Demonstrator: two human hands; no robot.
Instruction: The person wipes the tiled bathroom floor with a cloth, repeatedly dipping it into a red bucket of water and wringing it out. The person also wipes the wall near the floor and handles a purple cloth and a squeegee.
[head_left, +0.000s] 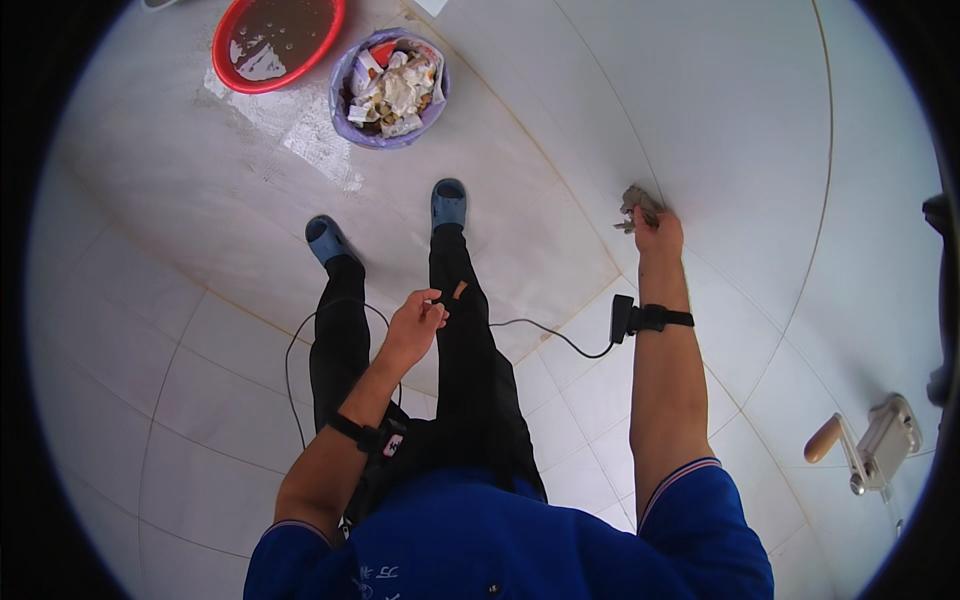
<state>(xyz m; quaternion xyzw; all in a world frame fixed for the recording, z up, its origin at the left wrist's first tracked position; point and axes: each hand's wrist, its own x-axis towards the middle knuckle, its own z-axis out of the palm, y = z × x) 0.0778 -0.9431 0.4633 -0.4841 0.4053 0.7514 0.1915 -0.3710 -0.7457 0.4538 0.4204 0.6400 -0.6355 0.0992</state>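
My right hand (660, 234) grips a crumpled grey cloth (642, 204) against the pale tiled wall (720, 150). Part of the cloth hangs out past the thumb side. My left hand (414, 322) hovers in front of my legs with loosely curled fingers, thumb and forefinger slightly apart, and nothing visible in it. Both forearms carry a black strap; a small black device (621, 319) sits on the right one, with a black cable (555, 330) running from it towards my legs.
A red basin (223, 60) of murky water stands on the floor (255, 157) beside a purple-lined bin (337, 112) full of waste. Wet patches shine near them. My feet wear blue slippers (448, 206). A crank winch (885, 446) with a wooden handle is mounted on the right wall.
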